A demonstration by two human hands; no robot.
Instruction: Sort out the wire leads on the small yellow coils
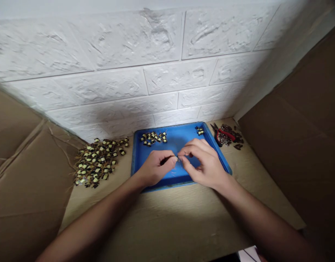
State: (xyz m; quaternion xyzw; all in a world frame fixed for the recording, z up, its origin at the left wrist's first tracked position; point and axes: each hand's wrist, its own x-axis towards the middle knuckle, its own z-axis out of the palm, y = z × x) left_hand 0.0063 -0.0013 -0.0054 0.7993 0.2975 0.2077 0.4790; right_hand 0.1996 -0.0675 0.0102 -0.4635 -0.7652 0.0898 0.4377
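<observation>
My left hand (pixel 158 166) is closed, thumb against forefinger, over the blue tray (pixel 180 129). A small part with thin wire ends (pixel 178 159) shows at its fingertips; most of it is hidden. Touching or very close to that part, the thumb and forefinger of my right hand (pixel 201 162) are pinched together. What lies between them is too small to make out. At the tray's back left lies a group of small black coils with yellow tape and thin wire leads (pixel 154 137). A few similar coils (pixel 200 130) sit in its back right corner.
A large heap of yellow-and-black coils (pixel 98 160) lies on the table (pixel 167 222) left of the tray. To the right are red-handled pliers (pixel 224 134) among small metallic and brown pieces (pixel 226 140). Cardboard panels (pixel 298 120) flank the table, with a white brick-patterned wall (pixel 115 80) behind.
</observation>
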